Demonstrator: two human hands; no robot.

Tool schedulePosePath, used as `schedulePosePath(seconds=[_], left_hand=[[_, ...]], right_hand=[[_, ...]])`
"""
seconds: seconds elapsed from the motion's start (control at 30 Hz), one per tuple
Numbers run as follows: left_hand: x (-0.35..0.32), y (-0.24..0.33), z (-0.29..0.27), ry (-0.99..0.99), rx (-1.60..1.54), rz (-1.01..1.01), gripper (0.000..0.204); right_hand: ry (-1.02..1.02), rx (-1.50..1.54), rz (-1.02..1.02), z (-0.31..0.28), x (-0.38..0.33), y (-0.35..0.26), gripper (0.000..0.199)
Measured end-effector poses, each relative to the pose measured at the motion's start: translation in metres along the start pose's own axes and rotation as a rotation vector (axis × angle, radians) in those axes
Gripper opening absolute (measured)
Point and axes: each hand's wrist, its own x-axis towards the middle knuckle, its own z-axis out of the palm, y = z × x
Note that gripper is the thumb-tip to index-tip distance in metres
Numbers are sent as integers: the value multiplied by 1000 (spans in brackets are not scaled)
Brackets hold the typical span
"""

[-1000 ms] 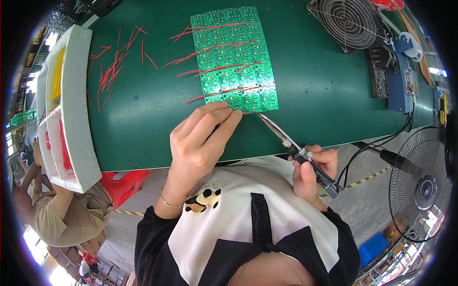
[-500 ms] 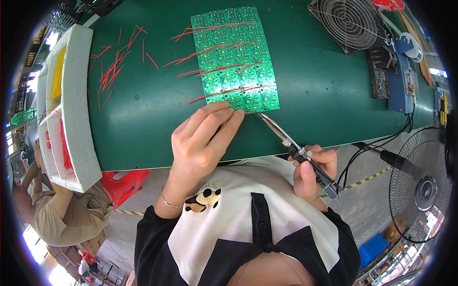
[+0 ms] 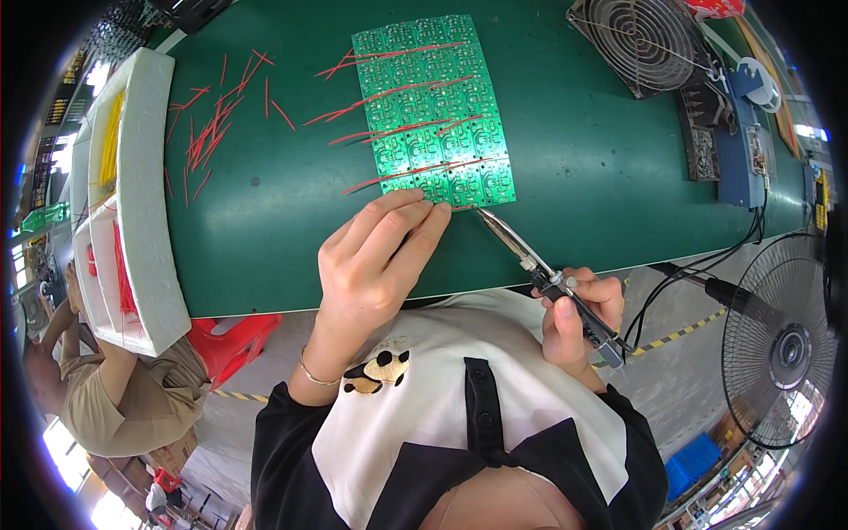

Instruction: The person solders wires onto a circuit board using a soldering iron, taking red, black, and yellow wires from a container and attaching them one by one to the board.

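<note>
A green circuit board panel (image 3: 442, 106) lies on the green table mat, with several red wires (image 3: 397, 129) running across it in rows and sticking out past its left edge. At the panel's near edge, my left hand (image 3: 375, 256) is closed in a pinch on a short red wire (image 3: 460, 208), whose end shows just right of the fingertips. My right hand (image 3: 579, 318) grips a soldering iron (image 3: 556, 287). Its tip meets the near edge of the panel, beside that wire's end. The exact contact under the tip is too small to make out.
Loose red wires (image 3: 208, 132) are scattered at the left, near a white foam box (image 3: 155, 212) with yellow and red wires. A grilled fan (image 3: 640, 40) and a blue soldering unit (image 3: 746, 159) stand at right. Beyond the left table edge sits another person (image 3: 132, 389).
Both hands and the soldering iron stay almost still at the panel's near edge. The whole view has shifted very slightly.
</note>
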Motion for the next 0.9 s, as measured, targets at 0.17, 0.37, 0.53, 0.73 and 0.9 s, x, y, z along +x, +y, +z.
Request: schedulePosePath(seconds=[0.17, 0.37, 0.53, 0.73, 0.9], left_hand=[[1, 0, -1, -1, -3, 9, 24], [0, 0, 0, 17, -1, -2, 26], [-1, 0, 2, 45, -59, -42, 27], [-2, 0, -4, 62, -134, -96, 26], [-1, 4, -9, 24, -104, -128, 26]], right_hand=[[97, 303, -44, 7, 2, 1, 18], [156, 224, -53, 6, 4, 0, 20], [211, 220, -92, 2, 6, 1, 19], [232, 238, -98, -3, 5, 3, 19], [247, 250, -105, -7, 5, 2, 20]])
